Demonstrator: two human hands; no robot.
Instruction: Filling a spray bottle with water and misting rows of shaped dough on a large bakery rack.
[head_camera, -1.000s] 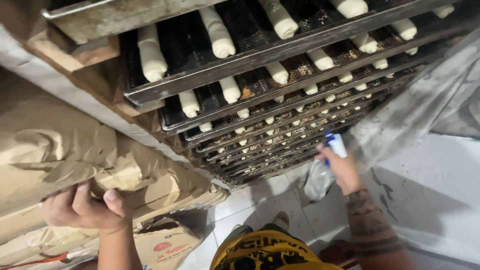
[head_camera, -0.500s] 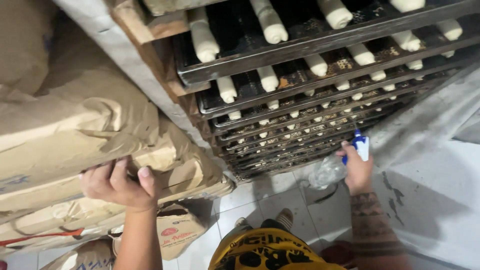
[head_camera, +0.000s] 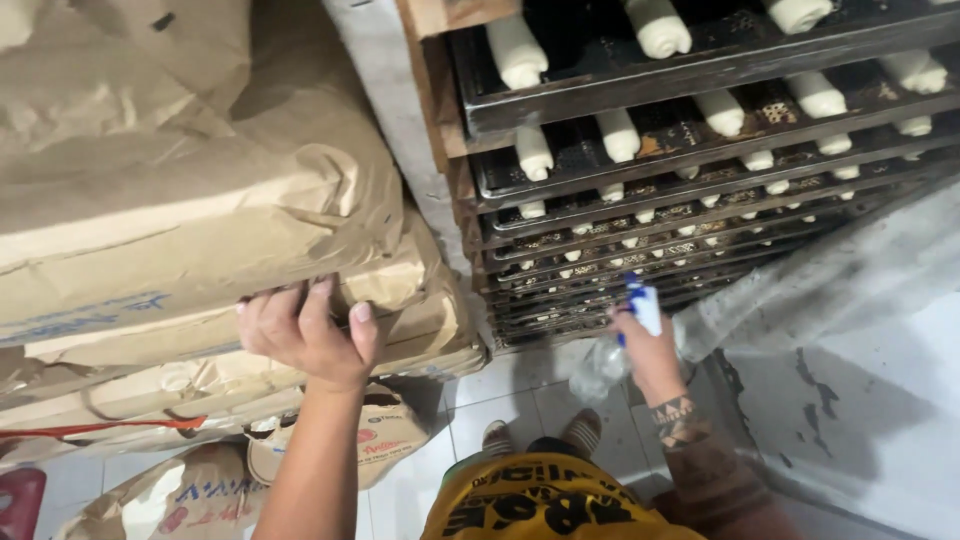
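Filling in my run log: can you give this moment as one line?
left hand: resting on stacked paper sacks | right hand: holding spray bottle at low rack trays | trays: raw dough rolls

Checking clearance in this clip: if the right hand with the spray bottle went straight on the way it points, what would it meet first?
Most likely the lower trays of the rack, with dough pieces on them. The right hand aims the spray bottle at them, though depth is hard to judge.
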